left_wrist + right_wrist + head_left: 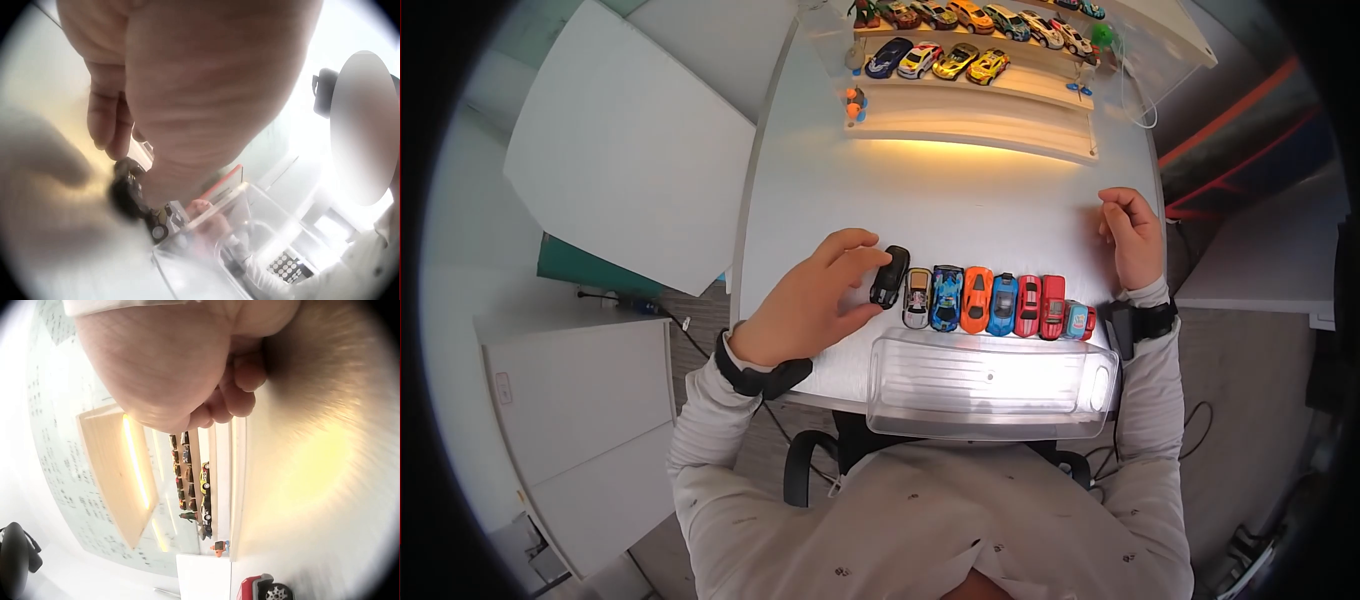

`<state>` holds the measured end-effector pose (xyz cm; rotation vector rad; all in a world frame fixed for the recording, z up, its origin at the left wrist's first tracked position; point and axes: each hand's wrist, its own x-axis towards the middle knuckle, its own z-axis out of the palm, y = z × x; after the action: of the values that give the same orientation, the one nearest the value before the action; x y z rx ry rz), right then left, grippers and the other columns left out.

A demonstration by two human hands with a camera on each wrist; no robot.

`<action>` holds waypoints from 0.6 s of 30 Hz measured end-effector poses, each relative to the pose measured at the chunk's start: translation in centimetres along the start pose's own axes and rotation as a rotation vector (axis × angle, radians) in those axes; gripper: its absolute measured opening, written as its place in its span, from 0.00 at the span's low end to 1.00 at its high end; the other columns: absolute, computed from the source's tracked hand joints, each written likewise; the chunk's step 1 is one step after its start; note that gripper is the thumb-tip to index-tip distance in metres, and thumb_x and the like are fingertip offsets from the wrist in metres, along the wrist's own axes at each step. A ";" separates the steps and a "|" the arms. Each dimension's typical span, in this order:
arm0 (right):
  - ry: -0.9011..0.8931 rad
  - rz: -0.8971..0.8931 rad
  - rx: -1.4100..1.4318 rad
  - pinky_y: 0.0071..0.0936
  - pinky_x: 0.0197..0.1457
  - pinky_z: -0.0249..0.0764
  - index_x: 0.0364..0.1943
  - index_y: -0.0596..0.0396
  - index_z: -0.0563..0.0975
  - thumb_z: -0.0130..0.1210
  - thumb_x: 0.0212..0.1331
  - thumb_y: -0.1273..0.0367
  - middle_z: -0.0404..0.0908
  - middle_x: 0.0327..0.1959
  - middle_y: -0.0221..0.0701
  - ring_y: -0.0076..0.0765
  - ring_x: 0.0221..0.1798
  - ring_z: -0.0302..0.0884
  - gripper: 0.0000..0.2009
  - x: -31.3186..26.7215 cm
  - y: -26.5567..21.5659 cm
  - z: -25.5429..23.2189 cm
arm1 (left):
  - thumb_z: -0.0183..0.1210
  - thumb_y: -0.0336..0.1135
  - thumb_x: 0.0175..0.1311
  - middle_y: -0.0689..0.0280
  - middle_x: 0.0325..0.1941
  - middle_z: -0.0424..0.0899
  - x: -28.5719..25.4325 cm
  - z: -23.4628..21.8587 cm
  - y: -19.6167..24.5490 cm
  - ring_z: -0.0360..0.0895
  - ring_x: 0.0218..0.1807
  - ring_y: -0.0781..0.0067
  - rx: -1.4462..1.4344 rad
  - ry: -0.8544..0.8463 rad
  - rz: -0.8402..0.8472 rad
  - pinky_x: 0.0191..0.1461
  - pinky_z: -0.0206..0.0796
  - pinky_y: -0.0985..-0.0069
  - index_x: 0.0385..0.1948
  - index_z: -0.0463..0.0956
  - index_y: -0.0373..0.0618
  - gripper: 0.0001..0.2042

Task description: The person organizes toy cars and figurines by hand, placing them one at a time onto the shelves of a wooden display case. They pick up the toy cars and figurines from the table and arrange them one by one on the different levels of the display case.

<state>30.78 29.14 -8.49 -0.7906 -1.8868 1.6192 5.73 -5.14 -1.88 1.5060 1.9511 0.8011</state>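
My left hand (pixel 820 295) pinches a black toy car (pixel 890 278) between its fingers and thumb, at the left end of a row of toy cars. Beside it stand a silver and gold car (pixel 917 298), a blue patterned car (pixel 947 297) and an orange car (pixel 977 298). In the left wrist view the black car (pixel 128 187) sits under the fingertips, partly hidden by the thumb. Farther right, my right hand (pixel 1133 238) hovers at the table's right side, fingers loosely curled around nothing. A small red and light-blue vehicle (pixel 1080 321) ends the row nearest it.
A clear plastic box (pixel 990 430) lies in front of the row at the table's near edge. At the back, a lit wooden tiered rack (pixel 970 125) carries several toy cars on its upper steps. A white panel (pixel 630 150) stands left of the table (pixel 800 190).
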 end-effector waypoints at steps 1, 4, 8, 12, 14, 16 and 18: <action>0.004 0.002 0.000 0.15 0.34 0.64 0.48 0.58 0.79 0.52 0.72 0.73 0.75 0.29 0.21 0.15 0.30 0.68 0.08 0.0 -0.1 0.0 | 0.69 0.23 0.57 0.59 0.66 0.70 0.1 -0.1 -0.1 0.80 0.46 0.67 -0.052 -0.022 -0.021 0.51 0.76 0.71 0.57 0.75 0.43 0.25; 0.013 0.016 -0.013 0.15 0.34 0.64 0.48 0.58 0.79 0.52 0.72 0.73 0.74 0.29 0.21 0.15 0.30 0.68 0.08 -0.1 -0.2 0.0 | 0.68 0.22 0.58 0.59 0.67 0.69 -0.1 0.4 -1.0 0.79 0.43 0.72 -0.158 -0.087 -0.048 0.49 0.76 0.74 0.56 0.75 0.42 0.22; 0.009 0.010 -0.013 0.15 0.34 0.63 0.49 0.58 0.79 0.51 0.73 0.73 0.74 0.29 0.22 0.14 0.30 0.68 0.08 0.0 0.1 -0.1 | 0.67 0.21 0.59 0.58 0.67 0.68 -0.4 0.7 -1.8 0.80 0.42 0.74 -0.196 -0.107 -0.054 0.45 0.76 0.78 0.51 0.76 0.41 0.18; 0.017 0.012 -0.033 0.15 0.34 0.62 0.49 0.59 0.79 0.51 0.73 0.74 0.74 0.29 0.22 0.14 0.30 0.67 0.08 -0.1 -0.1 0.0 | 0.68 0.20 0.58 0.58 0.66 0.69 -0.6 0.8 -1.9 0.80 0.41 0.72 -0.206 -0.081 -0.043 0.43 0.76 0.77 0.48 0.78 0.42 0.16; 0.026 0.013 -0.045 0.15 0.34 0.62 0.49 0.59 0.79 0.51 0.73 0.74 0.74 0.29 0.22 0.14 0.30 0.67 0.08 -0.2 0.0 0.0 | 0.68 0.20 0.58 0.57 0.66 0.69 -0.4 0.7 -1.9 0.81 0.40 0.72 -0.192 -0.066 -0.006 0.42 0.76 0.77 0.47 0.78 0.42 0.15; 0.027 0.006 -0.051 0.14 0.34 0.62 0.49 0.59 0.79 0.51 0.73 0.74 0.74 0.29 0.22 0.14 0.30 0.67 0.07 -0.2 0.1 0.0 | 0.68 0.20 0.57 0.57 0.67 0.69 -0.3 0.6 -1.8 0.81 0.39 0.71 -0.215 -0.091 -0.028 0.41 0.76 0.77 0.45 0.77 0.42 0.15; 0.029 0.011 -0.068 0.16 0.34 0.61 0.49 0.59 0.78 0.50 0.74 0.74 0.73 0.29 0.22 0.16 0.30 0.66 0.08 -0.2 0.1 0.1 | 0.68 0.19 0.57 0.56 0.67 0.70 -0.3 0.7 -2.1 0.80 0.38 0.71 -0.231 -0.105 -0.009 0.39 0.76 0.76 0.44 0.77 0.42 0.15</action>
<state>30.89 28.96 -8.59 -0.8494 -1.9289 1.5487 4.88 -5.76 -3.88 1.3730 1.7235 0.8916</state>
